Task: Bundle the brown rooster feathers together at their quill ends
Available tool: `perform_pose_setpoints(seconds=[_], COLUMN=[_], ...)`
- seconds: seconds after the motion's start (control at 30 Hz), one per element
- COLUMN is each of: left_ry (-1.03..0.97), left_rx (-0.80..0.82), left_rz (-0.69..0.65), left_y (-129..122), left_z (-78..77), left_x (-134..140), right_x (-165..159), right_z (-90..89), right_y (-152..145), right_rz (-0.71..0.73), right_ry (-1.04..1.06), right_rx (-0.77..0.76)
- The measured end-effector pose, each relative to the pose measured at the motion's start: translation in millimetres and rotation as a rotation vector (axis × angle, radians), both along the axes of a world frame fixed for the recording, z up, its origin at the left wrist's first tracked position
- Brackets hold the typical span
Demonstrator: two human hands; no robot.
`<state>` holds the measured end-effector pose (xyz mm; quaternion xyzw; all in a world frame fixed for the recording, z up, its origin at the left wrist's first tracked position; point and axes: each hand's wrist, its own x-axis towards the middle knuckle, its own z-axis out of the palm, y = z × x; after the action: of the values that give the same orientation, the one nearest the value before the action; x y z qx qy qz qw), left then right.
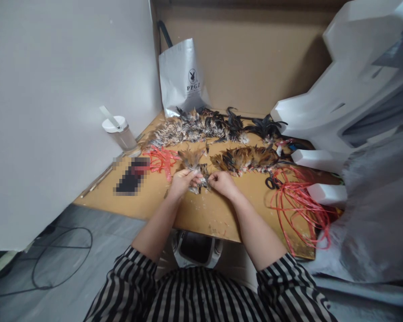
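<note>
Left hand (183,180) and right hand (221,181), fingers pinched on one small feather bundle (197,178) above the table (201,210): best gripped near the quills, evenly.

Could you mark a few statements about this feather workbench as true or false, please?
1. Both hands, left hand and right hand, hold a small feather bundle. True.
2. The white carrier bag lies flat on the floor. False: it stands at the back of the wooden table.
3. Loose red cords lie to the person's right. True.
4. The lidded cup stands at the table's right edge. False: it is on the left, by the white wall.
</note>
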<state>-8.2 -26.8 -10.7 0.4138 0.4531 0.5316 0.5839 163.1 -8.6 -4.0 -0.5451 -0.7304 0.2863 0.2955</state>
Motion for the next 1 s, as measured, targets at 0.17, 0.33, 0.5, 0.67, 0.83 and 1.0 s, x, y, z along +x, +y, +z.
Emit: perform_pose_setpoints(seconds=[0.17,0.33,0.5,0.67,0.83,1.0], left_ry=[-0.069,-0.118,-0.094,-0.107,-0.146,-0.176], left_rx=[-0.010,-0.029,-0.053,-0.052,-0.082,-0.089], left_rz=[-0.007,-0.035,-0.079,-0.149,-0.194,-0.213], left_y=[-1,-2,-3,-5,-5,-4], left_z=[0.2,-1.8,-2.4,-1.1,-3.3,-6.2], left_x=[-1,1,2,3,3,3], right_x=[2,2,-6,-15,-21,-25], right_z=[8.4,16.7,16.2,11.1,7.3,4.9], right_y=[2,0,-4,-7,-8,-10], right_rz=[-0.084,0.032,0.071,0.030,-0.020,-0.008], right_ry=[0.459,0.858,0.962,0.921,0.792,0.687], right_rx=[-0.259,-0.453,-0.484,-0.377,-0.187,-0.069])
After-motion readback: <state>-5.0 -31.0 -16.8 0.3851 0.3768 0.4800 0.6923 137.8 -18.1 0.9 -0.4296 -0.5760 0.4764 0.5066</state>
